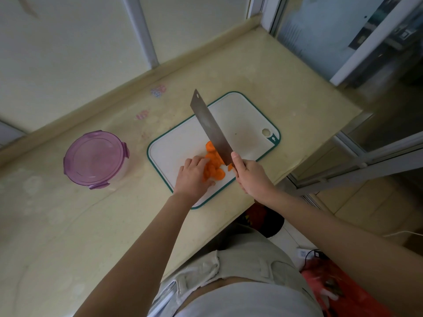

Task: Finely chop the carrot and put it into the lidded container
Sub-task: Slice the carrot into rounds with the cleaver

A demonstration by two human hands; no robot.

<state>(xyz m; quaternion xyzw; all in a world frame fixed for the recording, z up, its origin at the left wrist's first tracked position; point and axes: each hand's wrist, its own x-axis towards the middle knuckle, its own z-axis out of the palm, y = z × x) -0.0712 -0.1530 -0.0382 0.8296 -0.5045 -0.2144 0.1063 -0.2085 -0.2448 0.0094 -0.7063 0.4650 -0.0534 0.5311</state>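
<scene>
- While the right hand [249,177] clamped the knife [210,126], its blade hung over the carrot [214,167] pile's right edge.
- Left hand [192,177], fingers curled, pinned the pile from its left.

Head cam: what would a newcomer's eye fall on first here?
The steel cleaver, gripped by the right hand, slants across the white cutting board at centre. Its blade is over a pile of orange carrot slices, which the left hand holds with curled fingers. To the left, on the yellowish countertop, stands a purple-lidded round container, lid on.
</scene>
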